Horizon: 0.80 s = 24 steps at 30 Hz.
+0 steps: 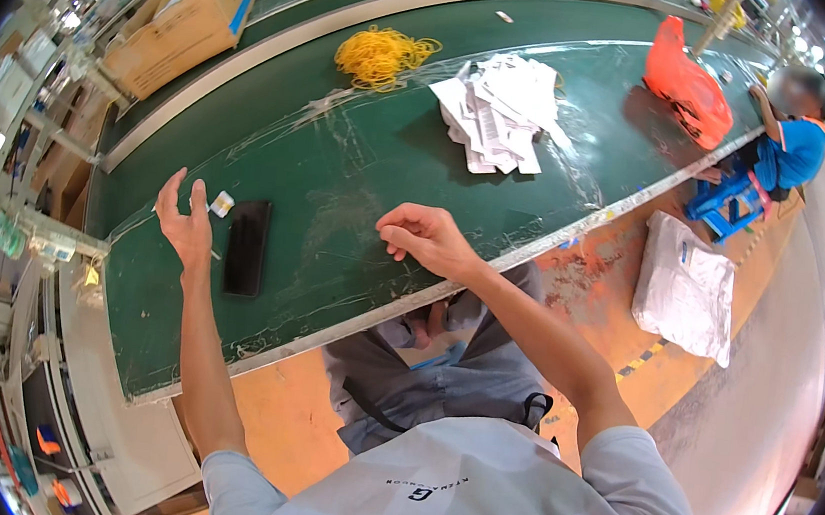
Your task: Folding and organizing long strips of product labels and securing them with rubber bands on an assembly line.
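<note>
Over an orange painted floor [282, 400] stands a long green surface [341, 170] with a pale edge, its top covered in wrinkled clear film. A seated person in a blue top [801, 153] is at its far right end. A large brown cardboard box [175, 31] stands at the upper left, and a white plastic-wrapped package [686, 286] lies on the floor at right. On the surface rest a red plastic bag [687, 85], a loose heap of white paper sheets [501, 106] and, left of it, a tangle of thin yellow bands [383, 56]. The left hand [187, 224] is open, fingers parted, just beside a flat black rectangular slab [247, 247] (phone-like in shape) and a small white-and-yellow piece [222, 203]. The right hand [431, 240], near the front edge, has loosely curled fingers; whether they grip anything, I cannot tell.
</note>
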Each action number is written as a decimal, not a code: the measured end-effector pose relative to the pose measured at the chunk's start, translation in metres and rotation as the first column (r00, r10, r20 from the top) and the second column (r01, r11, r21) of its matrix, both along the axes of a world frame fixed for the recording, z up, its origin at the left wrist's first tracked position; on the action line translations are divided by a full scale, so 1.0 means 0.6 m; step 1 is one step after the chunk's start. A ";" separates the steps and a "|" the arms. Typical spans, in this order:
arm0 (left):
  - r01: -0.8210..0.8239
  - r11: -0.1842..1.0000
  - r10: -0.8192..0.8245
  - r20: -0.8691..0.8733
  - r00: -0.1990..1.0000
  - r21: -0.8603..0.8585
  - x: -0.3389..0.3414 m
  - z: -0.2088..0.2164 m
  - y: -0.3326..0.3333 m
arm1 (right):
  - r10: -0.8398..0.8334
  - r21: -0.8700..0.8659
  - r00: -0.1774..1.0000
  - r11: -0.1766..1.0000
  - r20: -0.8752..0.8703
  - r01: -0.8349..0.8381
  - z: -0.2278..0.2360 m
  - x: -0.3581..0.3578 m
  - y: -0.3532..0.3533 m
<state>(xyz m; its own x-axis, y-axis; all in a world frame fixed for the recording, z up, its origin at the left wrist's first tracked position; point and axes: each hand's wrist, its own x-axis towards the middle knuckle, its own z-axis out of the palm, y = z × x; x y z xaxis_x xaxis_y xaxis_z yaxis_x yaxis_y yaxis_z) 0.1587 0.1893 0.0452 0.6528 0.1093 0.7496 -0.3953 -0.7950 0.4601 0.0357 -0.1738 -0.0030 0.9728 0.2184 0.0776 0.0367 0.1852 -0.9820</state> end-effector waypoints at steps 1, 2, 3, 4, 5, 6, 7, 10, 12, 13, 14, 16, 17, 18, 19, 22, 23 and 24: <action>0.048 0.999 -0.047 0.010 0.999 -0.014 -0.012 0.018 -0.032 | 0.018 -0.037 0.999 0.999 0.033 -0.017 -0.001 -0.001 -0.002; 0.138 0.990 -0.138 0.025 0.990 -0.026 -0.026 0.032 -0.073 | 0.013 -0.048 1.000 0.999 0.022 -0.012 0.001 -0.004 -0.005; 0.220 0.975 -0.219 0.044 0.975 -0.035 -0.044 0.046 -0.113 | 0.005 -0.051 1.000 0.999 0.024 -0.004 0.007 -0.010 -0.011; 0.284 0.959 -0.285 0.040 0.958 0.015 -0.061 0.054 -0.149 | -0.003 -0.102 0.999 0.995 0.052 0.008 0.016 -0.016 -0.016; 0.364 0.930 -0.366 0.064 0.928 0.038 -0.079 0.055 -0.186 | -0.008 -0.153 0.997 0.988 0.082 0.020 0.026 -0.021 -0.024; 0.431 0.902 -0.431 0.024 0.902 0.004 -0.096 0.053 -0.216 | -0.047 -0.226 0.978 0.970 0.204 0.094 0.036 -0.023 -0.037; 0.506 0.862 -0.507 0.053 0.861 0.015 -0.109 0.051 -0.247 | -0.077 -0.289 0.943 0.941 0.323 0.176 0.045 -0.025 -0.057; 0.642 0.765 -0.641 0.037 0.767 -0.060 -0.128 0.020 -0.323 | -0.206 -0.408 0.863 0.815 0.461 0.412 0.067 -0.008 -0.143; 0.649 0.753 -0.649 0.036 0.760 -0.110 -0.127 -0.002 -0.356 | -0.317 -0.435 0.803 0.710 0.504 0.553 0.078 0.014 -0.215; 0.662 0.735 -0.665 0.029 0.746 -0.149 -0.123 -0.016 -0.369 | -0.377 -0.440 0.760 0.644 0.529 0.626 0.075 0.031 -0.258; 0.662 0.732 -0.667 0.034 0.745 -0.159 -0.119 -0.026 -0.372 | -0.396 -0.491 0.719 0.536 0.572 0.686 0.079 0.044 -0.296; 0.636 0.754 -0.647 -0.018 0.762 -0.162 -0.111 -0.040 -0.374 | -0.354 -0.644 0.724 0.332 0.592 0.689 0.086 0.075 -0.371; 0.634 0.755 -0.646 -0.019 0.763 -0.170 -0.111 -0.043 -0.370 | -0.348 -0.727 0.757 0.241 0.554 0.643 0.094 0.085 -0.388; 0.619 0.760 -0.636 -0.029 0.771 -0.195 -0.112 -0.044 -0.366 | -0.343 -0.733 0.761 0.238 0.550 0.637 0.095 0.092 -0.399; 0.603 0.767 -0.624 -0.037 0.780 -0.217 -0.111 -0.045 -0.361 | -0.254 -0.785 0.798 0.177 0.547 0.594 0.096 0.100 -0.404; 0.609 0.761 -0.632 -0.047 0.773 -0.222 -0.108 -0.046 -0.354 | -0.079 -0.851 0.853 0.069 0.516 0.521 0.091 0.122 -0.420; 0.605 0.762 -0.630 -0.045 0.775 -0.231 -0.107 -0.046 -0.356 | 0.000 -0.868 0.868 0.027 0.496 0.496 0.084 0.128 -0.426; 0.612 0.756 -0.639 -0.056 0.767 -0.232 -0.106 -0.044 -0.359 | 0.029 -0.843 0.843 -0.016 0.536 0.537 0.075 0.128 -0.430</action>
<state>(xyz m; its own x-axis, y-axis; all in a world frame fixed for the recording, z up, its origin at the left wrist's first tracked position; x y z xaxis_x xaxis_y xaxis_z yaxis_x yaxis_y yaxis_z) 0.0949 -0.0262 0.0189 0.7106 -0.2269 0.6660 -0.7024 -0.2826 0.6533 0.1127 -0.4320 0.0421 0.9365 0.1020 0.3354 0.1459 -0.9833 -0.1085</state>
